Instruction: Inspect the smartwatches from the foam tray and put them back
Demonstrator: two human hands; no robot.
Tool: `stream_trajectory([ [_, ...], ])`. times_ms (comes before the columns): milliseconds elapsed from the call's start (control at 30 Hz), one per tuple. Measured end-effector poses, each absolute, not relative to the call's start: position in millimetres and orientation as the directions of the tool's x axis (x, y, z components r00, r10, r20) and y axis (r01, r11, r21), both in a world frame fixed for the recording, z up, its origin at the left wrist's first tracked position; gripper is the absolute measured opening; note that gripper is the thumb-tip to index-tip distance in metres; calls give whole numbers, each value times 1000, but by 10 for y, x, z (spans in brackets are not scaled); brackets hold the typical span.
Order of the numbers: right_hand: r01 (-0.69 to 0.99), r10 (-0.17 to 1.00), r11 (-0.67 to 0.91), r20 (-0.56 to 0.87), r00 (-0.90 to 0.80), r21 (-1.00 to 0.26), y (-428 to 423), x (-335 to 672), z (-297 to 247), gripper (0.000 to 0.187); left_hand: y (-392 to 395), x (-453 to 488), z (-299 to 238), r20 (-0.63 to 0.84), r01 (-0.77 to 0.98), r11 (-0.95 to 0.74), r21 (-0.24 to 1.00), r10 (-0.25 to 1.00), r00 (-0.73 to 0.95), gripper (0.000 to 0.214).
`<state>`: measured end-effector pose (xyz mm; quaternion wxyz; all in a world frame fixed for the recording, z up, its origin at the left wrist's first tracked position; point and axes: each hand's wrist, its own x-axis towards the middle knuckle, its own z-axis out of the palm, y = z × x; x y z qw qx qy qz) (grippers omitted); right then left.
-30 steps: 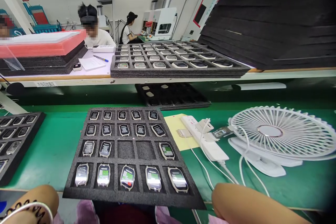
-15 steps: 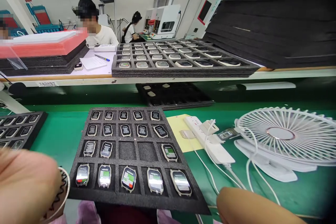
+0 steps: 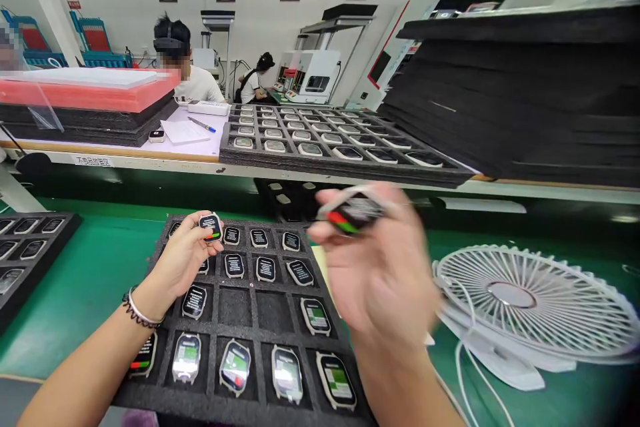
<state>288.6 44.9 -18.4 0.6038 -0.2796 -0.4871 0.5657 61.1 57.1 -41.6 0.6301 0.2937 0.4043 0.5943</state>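
Observation:
My left hand (image 3: pixel 193 240) pinches a smartwatch body (image 3: pixel 211 227) over the back left of a black foam tray (image 3: pixel 237 307); its lit screen carries text and a red and green patch. Raised above the tray's right side, my right hand (image 3: pixel 383 267) is blurred and grips a second watch body (image 3: pixel 354 212), also with red and green on its screen. Strapless watch bodies fill most pockets of the tray, screens up. Two pockets in the third row hold nothing. My left forearm and hand hide part of the tray's left columns.
A white desk fan (image 3: pixel 510 293) and cables lie at the right. Another tray of watches (image 3: pixel 31 240) is at the left. On the shelf ahead sit a large watch tray (image 3: pixel 320 167), stacked black foam (image 3: pixel 520 93) and a red foam stack (image 3: pixel 90 90). Two people sit beyond.
Both hands, earlier low at the frame's edges, are now raised over the tray, each with a watch body in it. The camera view has shifted slightly.

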Motion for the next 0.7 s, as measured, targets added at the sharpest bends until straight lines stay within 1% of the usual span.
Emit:
stream_trajectory([
  [33, -487, 964, 144, 233, -127, -861, 528, 2800, -253, 30, 567, 608, -433, -156, -500, 118, 858, 987, -36, 32],
  [67, -545, 969, 19, 150, -198, -838, 612, 2719, -332, 26, 561, 610, -445, -152, -484, 116, 867, 988, -37, 33],
  [100, -563, 960, -109, 60, -273, -819, 694, 2648, -417, 26, 553, 616, -454, -150, -463, 119, 878, 988, -31, 35],
  [133, -569, 947, -195, -3, -320, -799, 766, 2592, -501, 28, 545, 626, -462, -147, -437, 124, 891, 989, -18, 39],
  [200, -553, 925, -285, -74, -373, -783, 861, 2525, -641, 33, 527, 653, -478, -129, -372, 122, 920, 992, 6, 48],
  [267, -534, 922, -286, -77, -379, -796, 884, 2509, -723, 37, 512, 678, -498, -97, -298, 97, 950, 995, 13, 59],
  [333, -508, 925, -254, -54, -375, -823, 859, 2516, -747, 39, 503, 694, -522, -60, -229, 61, 971, 998, 13, 66],
  [400, -477, 925, -224, -31, -380, -850, 820, 2523, -743, 44, 499, 700, -548, -25, -183, 28, 983, 1000, 16, 70],
  [500, -435, 915, -197, -5, -403, -879, 774, 2511, -735, 52, 498, 695, -578, 29, -159, -25, 987, 999, 27, 73],
  [567, -416, 909, -178, 13, -416, -892, 757, 2493, -742, 52, 499, 692, -586, 61, -148, -55, 987, 998, 36, 70],
  [700, -411, 905, -142, 50, -422, -900, 733, 2472, -758, 51, 503, 701, -586, 92, -115, -87, 990, 995, 38, 51],
])
